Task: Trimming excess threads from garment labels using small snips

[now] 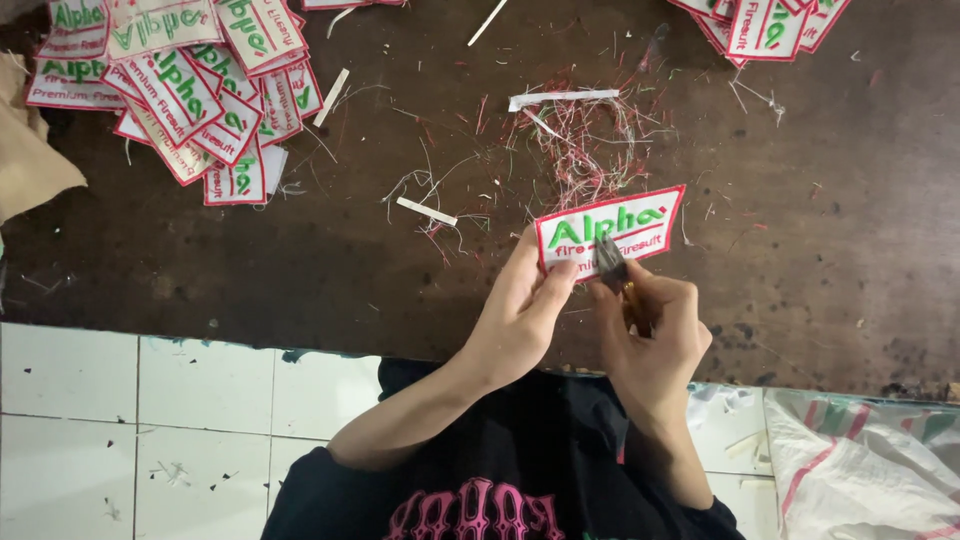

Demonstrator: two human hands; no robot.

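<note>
Patch [610, 229], white with a red border and green embroidery, is held just above the dark worktop [400, 280], toward the middle of its near edge. Left hand [520, 310] has its grip pinched on the patch's lower left edge, thumb on top, wrist bent upward, forearm slanting in from the near side. Right hand [655, 330] is clenched around small snips [610, 262], whose dark blades rest on the patch's lower middle; this forearm rises almost straight from the near edge. Loose red and white threads [585, 150] lie just beyond the patch. A pile of patches [190, 90] sits at the far left corner, another pile [765, 25] along the far edge to the right. White strips [427, 211] lie scattered between.
</note>
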